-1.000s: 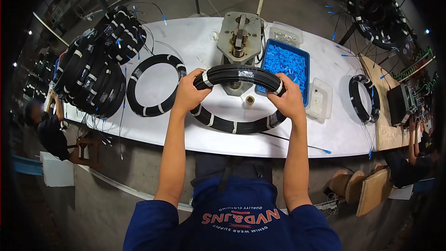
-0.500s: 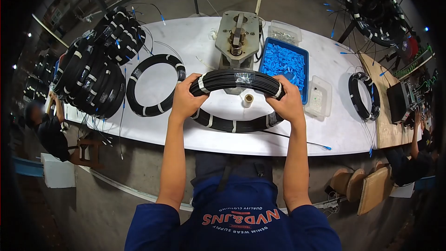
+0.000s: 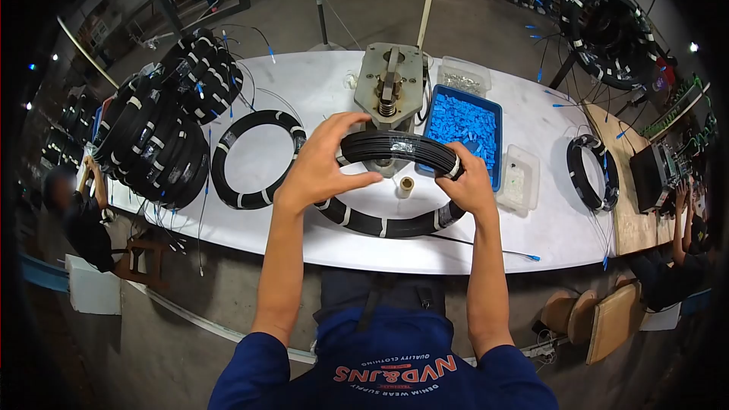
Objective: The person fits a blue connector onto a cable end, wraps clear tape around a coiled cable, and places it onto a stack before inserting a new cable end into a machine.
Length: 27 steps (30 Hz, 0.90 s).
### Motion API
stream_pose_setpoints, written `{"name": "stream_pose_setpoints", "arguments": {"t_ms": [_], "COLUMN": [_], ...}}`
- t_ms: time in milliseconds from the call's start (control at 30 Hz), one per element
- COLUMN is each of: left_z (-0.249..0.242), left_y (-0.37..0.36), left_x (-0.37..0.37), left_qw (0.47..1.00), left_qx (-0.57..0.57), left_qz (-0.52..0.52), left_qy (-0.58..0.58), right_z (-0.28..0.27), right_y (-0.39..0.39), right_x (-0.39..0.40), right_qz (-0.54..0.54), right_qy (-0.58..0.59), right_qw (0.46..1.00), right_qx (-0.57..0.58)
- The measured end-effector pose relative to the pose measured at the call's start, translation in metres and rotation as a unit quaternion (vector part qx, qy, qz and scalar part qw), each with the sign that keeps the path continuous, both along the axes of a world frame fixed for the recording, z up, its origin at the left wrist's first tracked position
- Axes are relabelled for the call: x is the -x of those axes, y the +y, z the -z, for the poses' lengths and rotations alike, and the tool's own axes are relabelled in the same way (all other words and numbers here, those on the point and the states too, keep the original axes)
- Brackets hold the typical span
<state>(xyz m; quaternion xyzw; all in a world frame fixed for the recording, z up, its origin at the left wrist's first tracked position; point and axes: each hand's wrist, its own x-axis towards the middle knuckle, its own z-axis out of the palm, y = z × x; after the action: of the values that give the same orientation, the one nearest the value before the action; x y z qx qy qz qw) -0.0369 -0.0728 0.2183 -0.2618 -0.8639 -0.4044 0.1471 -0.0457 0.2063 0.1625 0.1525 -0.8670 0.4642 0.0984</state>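
Note:
A coil of black cable [image 3: 364,149], bound with white tape bands and a clear wrap, is tilted up in front of me with its lower part by the table. My right hand [image 3: 472,182] grips the coil's right side, fingers wrapped around the bundle. At the left side my left hand [image 3: 317,167] is open, thumb and fingers spread apart around the bundle. From the coil a cable end with a blue connector [image 3: 533,257] runs right along the table edge. Through the ring a small brass-coloured cylinder [image 3: 406,184] shows. Behind the coil stands a metal press [image 3: 389,80].
Left of the coil a second cable coil [image 3: 220,169] lies flat, beside a tall pile of coils [image 3: 178,163]. A blue tray [image 3: 499,144] of small blue parts and clear plastic boxes [image 3: 524,182] are right of the press. Another coil [image 3: 577,171] lies farther right. Co-workers sit at both sides.
My left hand has loosened from the coil and its fingers have spread apart. The right hand keeps its grip. The view has tilted slightly upward.

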Motion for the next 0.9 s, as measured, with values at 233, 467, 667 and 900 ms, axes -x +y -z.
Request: {"name": "stream_pose_setpoints", "arguments": {"t_ms": [233,467,667,900], "left_z": [-0.023,-0.002,-0.013,-0.003], "left_y": [0.057,0.054,0.036,-0.009], "left_x": [0.030,0.038,0.036,0.030], "left_qw": [0.950,0.960,0.983,0.953], "left_qx": [0.301,0.276,0.154,0.107], "left_qz": [-0.007,-0.052,0.089,-0.017], "left_qy": [-0.084,-0.004,-0.037,-0.284], "right_z": [-0.001,0.001,-0.004,0.001], "right_y": [-0.010,-0.016,-0.016,-0.005], "right_x": [0.005,0.007,0.003,-0.005], "right_qz": [-0.016,0.003,-0.012,-0.025], "right_qy": [0.052,0.050,0.053,0.045], "right_qw": [0.998,0.998,0.998,0.998], "right_qx": [-0.039,-0.028,-0.040,-0.040]}}
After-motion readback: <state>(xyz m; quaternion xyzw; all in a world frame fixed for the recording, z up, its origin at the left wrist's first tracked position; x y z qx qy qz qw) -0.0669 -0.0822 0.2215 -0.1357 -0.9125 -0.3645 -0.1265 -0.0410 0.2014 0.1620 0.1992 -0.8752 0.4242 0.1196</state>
